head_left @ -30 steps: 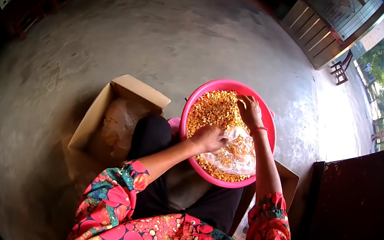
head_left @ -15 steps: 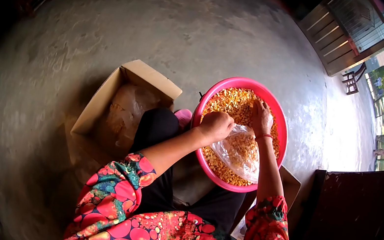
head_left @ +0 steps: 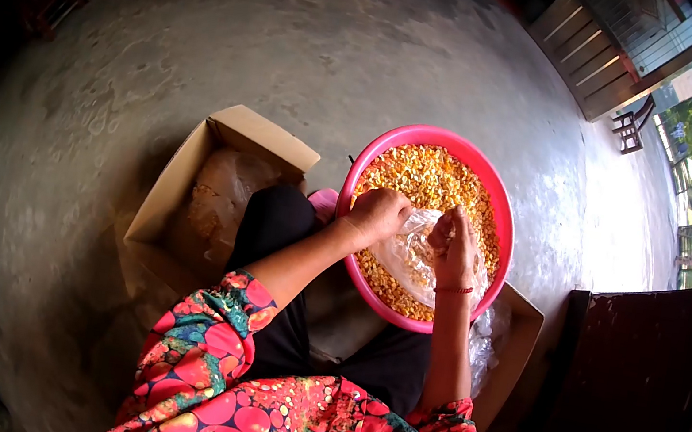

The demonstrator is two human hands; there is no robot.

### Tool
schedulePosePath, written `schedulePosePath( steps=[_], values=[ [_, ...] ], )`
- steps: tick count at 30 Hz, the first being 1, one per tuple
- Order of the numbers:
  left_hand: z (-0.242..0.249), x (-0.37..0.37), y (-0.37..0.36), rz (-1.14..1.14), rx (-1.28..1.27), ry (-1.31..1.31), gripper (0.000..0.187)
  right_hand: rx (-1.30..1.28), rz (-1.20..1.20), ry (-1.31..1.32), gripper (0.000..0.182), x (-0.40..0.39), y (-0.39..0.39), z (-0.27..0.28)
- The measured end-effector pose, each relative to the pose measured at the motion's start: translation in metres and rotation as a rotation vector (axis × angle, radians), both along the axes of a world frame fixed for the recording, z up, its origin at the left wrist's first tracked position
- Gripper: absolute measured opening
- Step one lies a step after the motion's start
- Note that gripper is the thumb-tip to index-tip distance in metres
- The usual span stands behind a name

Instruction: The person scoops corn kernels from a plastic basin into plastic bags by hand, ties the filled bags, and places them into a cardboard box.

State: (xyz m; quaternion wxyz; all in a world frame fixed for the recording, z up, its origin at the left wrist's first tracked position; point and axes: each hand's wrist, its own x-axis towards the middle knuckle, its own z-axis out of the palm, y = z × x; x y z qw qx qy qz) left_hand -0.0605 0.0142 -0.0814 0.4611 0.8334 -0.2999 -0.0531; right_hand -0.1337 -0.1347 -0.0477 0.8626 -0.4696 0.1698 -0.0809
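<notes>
A pink basin (head_left: 507,218) full of yellow-orange grains that look like dried corn kernels (head_left: 429,170) stands in front of my knees. Over the kernels lies a clear plastic bag (head_left: 407,256), partly filled with the same grains. My left hand (head_left: 379,214) is closed on the bag's upper left edge. My right hand (head_left: 456,248) is curled shut at the right side of the bag's mouth, above the kernels. What lies inside its fingers is hidden.
On the left is an open cardboard box (head_left: 168,180) with filled clear bags (head_left: 228,194) in it. Another cardboard box (head_left: 518,349) with crumpled clear plastic (head_left: 483,348) sits to the right of the basin. A dark red wooden piece (head_left: 635,375) stands at the right.
My right hand has lifted out of the kernels and moved toward me and left to the bag's mouth, its fingers now curled. My left hand still grips the bag.
</notes>
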Motion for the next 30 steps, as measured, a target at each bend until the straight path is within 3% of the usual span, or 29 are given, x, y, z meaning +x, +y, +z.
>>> schedulePosePath(
  steps=[7,11,14,15,18,19,22,25,27,30],
  values=[
    [0.01,-0.002,0.008,0.025,-0.112,0.039,0.022,-0.557,0.142,-0.057,0.021,-0.017,0.01,-0.019],
    [0.013,0.0,0.009,0.059,-0.19,0.07,0.026,-0.577,0.151,-0.008,0.017,-0.019,-0.002,-0.038],
    [0.024,0.001,0.013,-0.216,-0.465,0.562,0.02,-0.54,0.106,0.019,0.018,-0.019,-0.006,-0.041],
    [0.03,-0.001,0.015,-0.216,-0.466,0.563,0.02,-0.523,0.092,0.033,0.019,-0.018,-0.008,-0.042],
    [0.045,-0.007,0.023,-0.498,-0.68,0.607,0.034,-0.584,0.132,0.019,0.018,-0.015,-0.015,-0.049],
    [0.031,-0.003,0.021,-0.497,-0.68,0.608,0.034,-0.62,0.162,0.034,0.018,-0.014,-0.015,-0.048],
    [-0.006,0.009,0.019,-0.499,-0.702,0.95,0.033,-0.644,0.187,0.001,0.017,-0.014,-0.014,-0.044],
    [0.008,0.003,0.024,-0.545,-0.721,0.961,0.03,-0.62,0.236,0.045,0.016,-0.019,-0.02,-0.044],
    [0.031,0.0,0.027,-0.597,-0.609,0.632,0.027,-0.652,0.37,0.052,0.016,-0.022,-0.02,-0.039],
    [0.042,-0.004,0.022,-0.349,-0.526,0.599,0.024,-0.619,0.356,0.054,0.015,-0.022,-0.019,-0.043]
  ],
)
